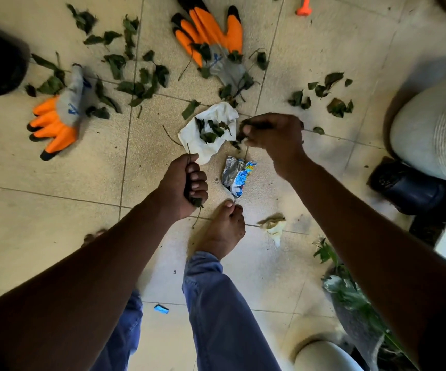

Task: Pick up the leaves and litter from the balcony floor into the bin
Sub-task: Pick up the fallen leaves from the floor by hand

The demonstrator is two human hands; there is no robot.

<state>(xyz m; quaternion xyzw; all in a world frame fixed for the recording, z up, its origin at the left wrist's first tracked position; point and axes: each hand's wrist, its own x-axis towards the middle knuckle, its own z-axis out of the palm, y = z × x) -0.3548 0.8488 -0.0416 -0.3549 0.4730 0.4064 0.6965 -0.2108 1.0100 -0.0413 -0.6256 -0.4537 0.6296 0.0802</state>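
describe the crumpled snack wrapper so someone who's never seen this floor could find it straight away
Start at the white tissue with leaves on it, in the middle of the tiled floor. Just below it, between the two hands and ahead of the bare foot, lies the snack wrapper. It is the only shiny silver-and-blue crumpled piece; the litter around it is green leaves or plain paper.

Floor point(55, 210): beige tiles under my bare foot point(223, 231) | leaves point(136, 88) scattered | two orange gloves point(208, 36) | white tissue point(208, 132) | crumpled wrapper point(236, 176) | blue scrap point(161, 308)
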